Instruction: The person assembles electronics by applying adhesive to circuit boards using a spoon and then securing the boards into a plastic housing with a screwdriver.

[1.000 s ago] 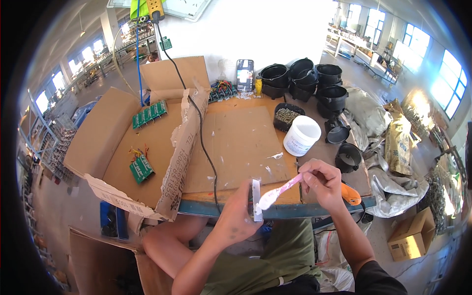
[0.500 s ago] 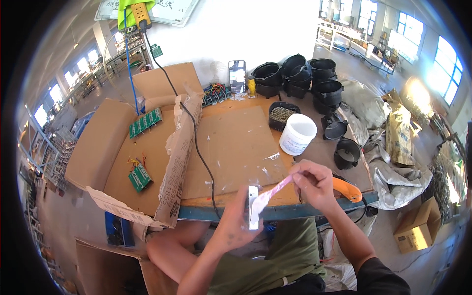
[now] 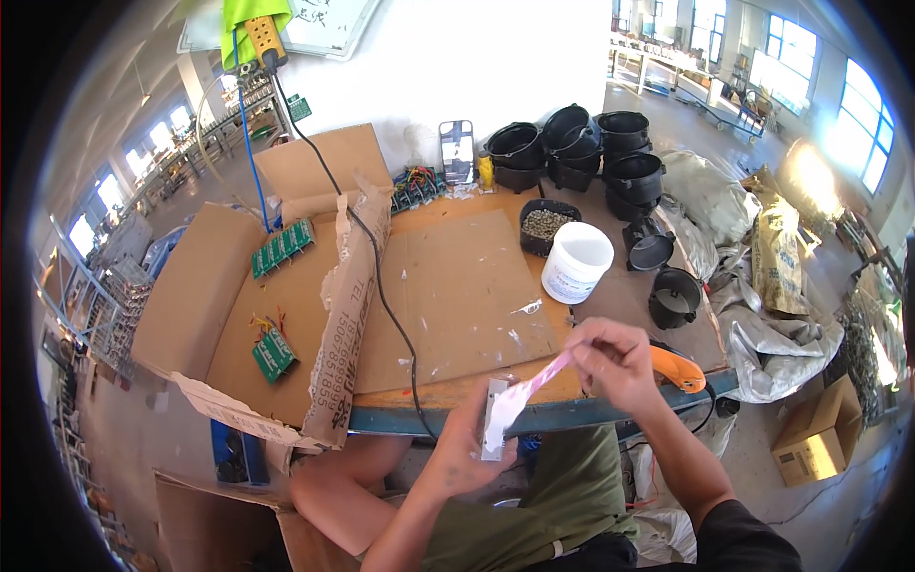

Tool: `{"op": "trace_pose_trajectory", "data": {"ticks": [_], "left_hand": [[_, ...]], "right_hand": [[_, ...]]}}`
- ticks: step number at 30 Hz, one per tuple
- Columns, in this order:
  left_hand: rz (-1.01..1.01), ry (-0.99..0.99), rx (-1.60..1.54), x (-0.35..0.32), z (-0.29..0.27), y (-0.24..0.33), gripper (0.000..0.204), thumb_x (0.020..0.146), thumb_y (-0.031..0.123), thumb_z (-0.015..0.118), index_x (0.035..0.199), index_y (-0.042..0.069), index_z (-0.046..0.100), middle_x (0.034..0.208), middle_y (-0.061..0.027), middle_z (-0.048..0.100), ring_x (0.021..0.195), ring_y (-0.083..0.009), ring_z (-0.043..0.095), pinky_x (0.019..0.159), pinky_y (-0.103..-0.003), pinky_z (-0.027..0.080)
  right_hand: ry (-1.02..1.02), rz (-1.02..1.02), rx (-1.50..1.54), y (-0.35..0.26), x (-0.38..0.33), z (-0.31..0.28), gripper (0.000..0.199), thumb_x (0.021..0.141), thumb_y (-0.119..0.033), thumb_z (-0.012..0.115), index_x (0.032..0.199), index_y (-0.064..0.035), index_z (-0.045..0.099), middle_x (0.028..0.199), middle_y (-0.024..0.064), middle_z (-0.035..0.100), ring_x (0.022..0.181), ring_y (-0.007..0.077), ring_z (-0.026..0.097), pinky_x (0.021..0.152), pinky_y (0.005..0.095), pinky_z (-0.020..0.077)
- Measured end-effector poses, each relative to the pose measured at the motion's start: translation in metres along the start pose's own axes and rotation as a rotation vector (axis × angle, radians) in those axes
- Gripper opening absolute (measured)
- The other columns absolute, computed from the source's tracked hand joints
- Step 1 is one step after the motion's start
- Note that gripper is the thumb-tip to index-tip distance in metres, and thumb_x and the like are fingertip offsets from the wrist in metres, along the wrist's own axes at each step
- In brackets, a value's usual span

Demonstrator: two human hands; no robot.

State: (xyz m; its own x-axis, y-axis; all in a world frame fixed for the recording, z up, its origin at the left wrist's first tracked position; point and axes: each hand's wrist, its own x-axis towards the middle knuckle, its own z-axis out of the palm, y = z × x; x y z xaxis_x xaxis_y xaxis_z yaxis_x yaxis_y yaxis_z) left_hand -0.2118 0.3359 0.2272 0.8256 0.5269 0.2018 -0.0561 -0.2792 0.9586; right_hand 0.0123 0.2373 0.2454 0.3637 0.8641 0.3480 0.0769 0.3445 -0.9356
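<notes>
My left hand (image 3: 456, 450) grips a small narrow rectangular piece (image 3: 495, 448), silvery and partly see-through, just in front of the table's near edge. Pinched in my right hand (image 3: 616, 364) is a pink-and-white spatula (image 3: 551, 368), slanting down to the left. White paste (image 3: 506, 408) coats its lower end, which meets the face of the rectangular piece; where paste ends and piece begins is hard to tell. Beyond my right hand stands a white plastic tub (image 3: 578, 265). An orange-handled tool (image 3: 677, 368) lies to the right of that hand.
At left, an open cardboard box (image 3: 329, 315) holds green circuit boards (image 3: 283, 250). A black cable (image 3: 386, 296) crosses its side. Black pots (image 3: 634, 181) and a black dish of small grains (image 3: 545, 223) stand at the back right. A phone (image 3: 457, 153) leans against the wall.
The rectangular piece has tilted slightly, so its bright glare is gone and the paste shows more clearly. My right hand has shifted slightly right and down with the spatula.
</notes>
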Motion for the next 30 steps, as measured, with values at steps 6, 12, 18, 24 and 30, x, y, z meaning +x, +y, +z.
{"op": "trace_pose_trajectory", "data": {"ticks": [6,12,18,24,30], "left_hand": [[-0.012,-0.019,-0.025,-0.005,-0.001,-0.007,0.061,0.074,-0.002,0.072,0.13,0.0,0.049,0.085,-0.0016,0.053,0.084,-0.0118,0.053,0.085,-0.028,0.046],[-0.078,0.013,-0.022,-0.003,-0.002,0.01,0.061,0.074,-0.003,0.071,0.131,0.0,0.05,0.084,-0.0008,0.051,0.084,-0.0116,0.051,0.087,-0.029,0.047],[-0.024,-0.023,-0.05,-0.004,-0.004,-0.003,0.062,0.074,-0.005,0.07,0.132,0.0,0.049,0.085,-0.0008,0.05,0.084,-0.0116,0.051,0.088,-0.03,0.047],[-0.048,-0.06,-0.084,-0.009,-0.006,-0.004,0.066,0.072,-0.006,0.067,0.135,0.0,0.048,0.085,-0.0004,0.049,0.084,-0.0118,0.05,0.089,-0.03,0.047],[-0.066,-0.1,-0.116,-0.008,-0.009,-0.001,0.068,0.07,-0.004,0.064,0.136,-0.001,0.047,0.084,0.0004,0.047,0.085,-0.0116,0.05,0.09,-0.031,0.046]], "right_hand": [[0.047,0.007,-0.029,0.011,0.007,-0.009,0.011,0.094,0.002,0.058,0.102,0.0025,0.067,0.083,0.0042,0.069,0.059,0.0044,0.054,0.052,0.0189,0.0435],[-0.14,0.024,-0.033,-0.001,-0.002,0.01,0.011,0.094,0.001,0.06,0.103,0.0023,0.067,0.083,0.003,0.069,0.061,0.0035,0.055,0.052,0.0191,0.0434],[0.043,0.033,0.025,0.012,0.016,-0.008,0.011,0.094,0.001,0.06,0.101,0.002,0.068,0.083,0.0036,0.069,0.06,0.0048,0.055,0.055,0.0196,0.0449],[-0.036,0.061,0.013,0.016,0.008,0.008,0.012,0.094,0.001,0.06,0.101,0.0024,0.068,0.085,0.0053,0.072,0.059,0.0049,0.054,0.053,0.0203,0.0444],[0.06,0.043,0.089,0.013,0.018,-0.015,0.014,0.096,-0.001,0.058,0.105,0.0032,0.068,0.088,0.0062,0.072,0.061,0.0054,0.053,0.055,0.0206,0.0444]]}}
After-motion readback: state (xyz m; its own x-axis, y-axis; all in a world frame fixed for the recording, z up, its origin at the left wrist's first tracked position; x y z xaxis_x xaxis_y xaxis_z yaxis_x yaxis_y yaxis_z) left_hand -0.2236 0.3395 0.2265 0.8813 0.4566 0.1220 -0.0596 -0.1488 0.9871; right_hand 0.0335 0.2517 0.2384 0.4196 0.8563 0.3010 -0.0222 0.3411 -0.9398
